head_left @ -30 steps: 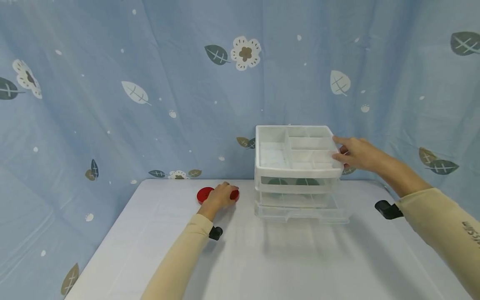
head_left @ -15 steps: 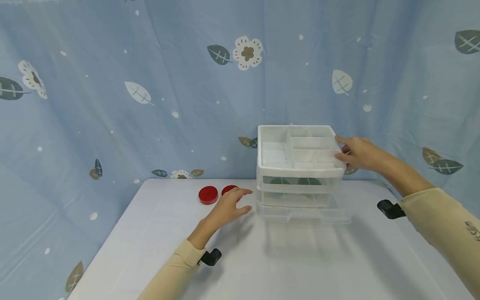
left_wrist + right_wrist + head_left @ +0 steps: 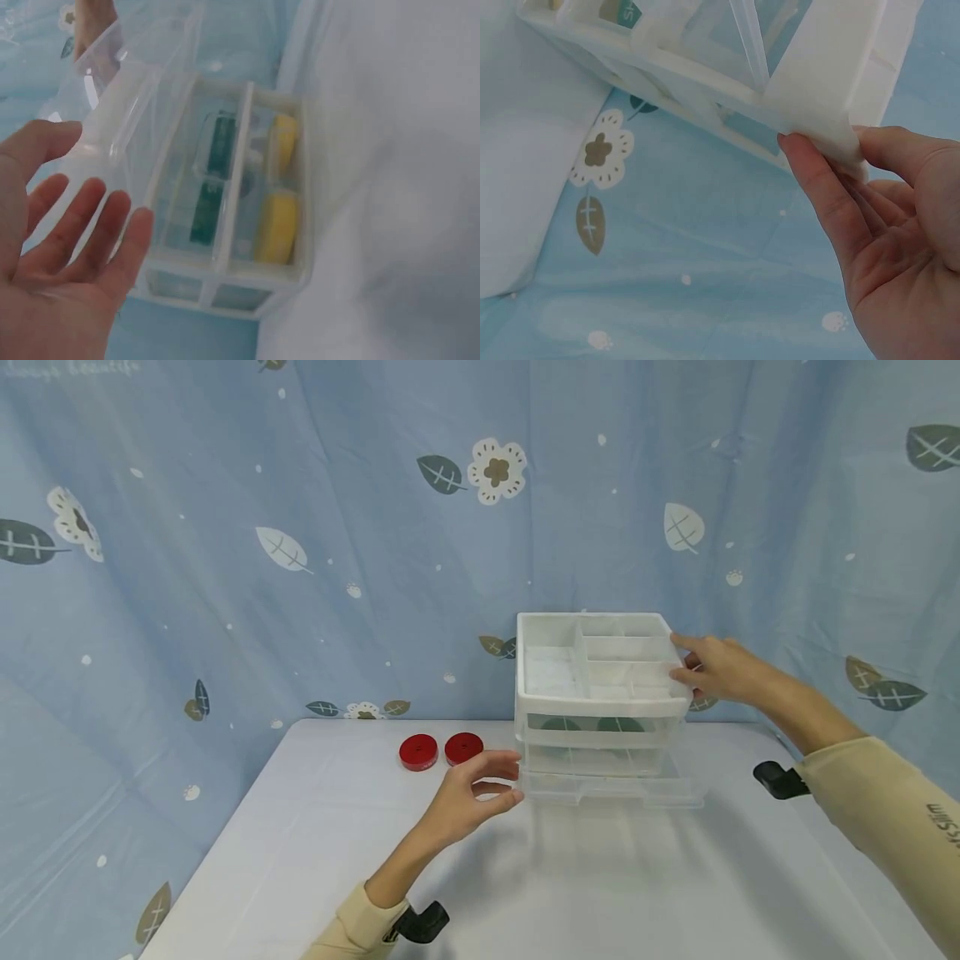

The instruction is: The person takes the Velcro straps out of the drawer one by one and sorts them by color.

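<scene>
A white and clear drawer organizer (image 3: 600,727) stands at the back of the table, its bottom drawer (image 3: 607,789) pulled out a little. My left hand (image 3: 513,781) hovers open beside that drawer's left end, thumb and fingers spread; whether it touches is unclear. In the left wrist view the open left hand (image 3: 75,240) lies next to the organizer (image 3: 232,285), which holds green rolls (image 3: 214,176) and yellow rolls (image 3: 277,217). My right hand (image 3: 675,658) holds the organizer's top right corner; thumb and fingers (image 3: 817,180) pinch that corner (image 3: 832,90).
Two red discs (image 3: 417,752) (image 3: 463,748) lie side by side on the white table (image 3: 300,827), left of the organizer. A blue floral curtain (image 3: 300,527) hangs right behind the table. The table's left edge runs diagonally at lower left.
My left hand has let go of the red discs and moved right and nearer, to the bottom drawer's left end. Both discs now lie uncovered. The right hand has stayed put.
</scene>
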`<state>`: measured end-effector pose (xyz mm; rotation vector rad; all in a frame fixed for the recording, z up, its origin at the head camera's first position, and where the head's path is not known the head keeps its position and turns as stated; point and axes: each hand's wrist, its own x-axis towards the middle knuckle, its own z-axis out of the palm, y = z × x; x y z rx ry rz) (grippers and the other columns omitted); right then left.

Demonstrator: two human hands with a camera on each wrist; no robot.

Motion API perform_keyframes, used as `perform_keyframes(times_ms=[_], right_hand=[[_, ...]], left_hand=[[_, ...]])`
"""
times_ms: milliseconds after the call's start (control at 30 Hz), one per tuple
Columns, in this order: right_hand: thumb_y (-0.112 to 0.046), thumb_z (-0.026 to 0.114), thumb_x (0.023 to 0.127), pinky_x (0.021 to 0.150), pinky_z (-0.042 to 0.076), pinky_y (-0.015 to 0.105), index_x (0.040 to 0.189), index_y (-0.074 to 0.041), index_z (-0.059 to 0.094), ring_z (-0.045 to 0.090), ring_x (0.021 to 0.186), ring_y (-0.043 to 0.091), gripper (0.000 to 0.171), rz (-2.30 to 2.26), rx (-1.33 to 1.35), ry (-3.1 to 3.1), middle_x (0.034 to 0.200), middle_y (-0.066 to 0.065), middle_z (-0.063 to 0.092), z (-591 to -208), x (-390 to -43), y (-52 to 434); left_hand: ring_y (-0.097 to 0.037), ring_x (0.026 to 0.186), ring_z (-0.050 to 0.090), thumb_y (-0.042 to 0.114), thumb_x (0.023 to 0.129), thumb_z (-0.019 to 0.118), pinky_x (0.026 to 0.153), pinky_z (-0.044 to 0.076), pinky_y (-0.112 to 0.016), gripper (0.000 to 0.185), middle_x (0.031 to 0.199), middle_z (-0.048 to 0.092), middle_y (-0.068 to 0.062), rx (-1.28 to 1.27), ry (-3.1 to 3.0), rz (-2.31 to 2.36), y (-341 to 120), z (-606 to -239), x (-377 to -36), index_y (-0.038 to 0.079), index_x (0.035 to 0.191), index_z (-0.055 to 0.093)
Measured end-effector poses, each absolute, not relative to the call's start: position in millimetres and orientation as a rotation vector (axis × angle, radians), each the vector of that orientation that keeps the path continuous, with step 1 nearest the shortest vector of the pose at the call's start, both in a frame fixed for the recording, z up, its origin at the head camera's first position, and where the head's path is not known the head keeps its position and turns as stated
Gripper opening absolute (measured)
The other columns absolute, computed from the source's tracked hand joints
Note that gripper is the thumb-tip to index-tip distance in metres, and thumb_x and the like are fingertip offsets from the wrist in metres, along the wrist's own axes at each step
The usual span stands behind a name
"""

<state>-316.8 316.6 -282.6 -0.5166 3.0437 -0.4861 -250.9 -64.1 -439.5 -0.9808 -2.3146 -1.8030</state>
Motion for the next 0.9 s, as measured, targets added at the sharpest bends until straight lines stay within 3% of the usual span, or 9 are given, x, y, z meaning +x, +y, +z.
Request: perform_keyframes(times_ms=[167, 367, 500, 900], right_hand=[[-0.013, 0.058, 0.098, 0.066, 0.060, 0.040, 0.149, 0.014, 0.017, 0.072, 0.077, 0.031, 0.071, -0.473, -0.527, 3.051, 0.116, 0.041, 0.058, -282.3, -316.7, 316.2], [-0.012, 0.058, 0.098, 0.064, 0.060, 0.039, 0.149, 0.015, 0.017, 0.072, 0.075, 0.030, 0.071, -0.476, -0.537, 3.052, 0.113, 0.040, 0.060, -281.7, -315.9, 316.3], [-0.012, 0.058, 0.098, 0.065, 0.060, 0.039, 0.149, 0.015, 0.017, 0.072, 0.079, 0.033, 0.071, -0.490, -0.531, 3.048, 0.114, 0.040, 0.060, -282.1, -315.8, 316.3], [-0.012, 0.057, 0.098, 0.064, 0.060, 0.038, 0.148, 0.015, 0.018, 0.072, 0.077, 0.032, 0.070, -0.493, -0.548, 3.054, 0.113, 0.040, 0.061, -283.7, -315.5, 318.2]], left_hand=[[-0.025, 0.104, 0.068, 0.017, 0.088, 0.074, 0.088, 0.058, -0.044, 0.038, 0.113, 0.069, -0.006, -0.963, -2.231, -1.801, -57.5, -440.7, -245.6, 0.013, 0.124, 0.063], [-0.016, 0.094, 0.070, 0.016, 0.088, 0.074, 0.081, 0.060, -0.029, 0.024, 0.104, 0.071, -0.006, -0.913, -2.198, -1.763, -52.0, -441.6, -240.6, 0.015, 0.111, 0.068], [-0.012, 0.093, 0.070, 0.017, 0.087, 0.075, 0.079, 0.059, -0.025, 0.022, 0.101, 0.071, -0.004, -0.855, -2.209, -1.752, -49.7, -444.3, -239.6, 0.017, 0.108, 0.069], [-0.024, 0.088, 0.071, 0.004, 0.084, 0.075, 0.077, 0.061, -0.031, 0.019, 0.095, 0.072, -0.013, -0.768, -2.173, -1.703, -39.6, -446.5, -239.0, 0.005, 0.102, 0.070]])
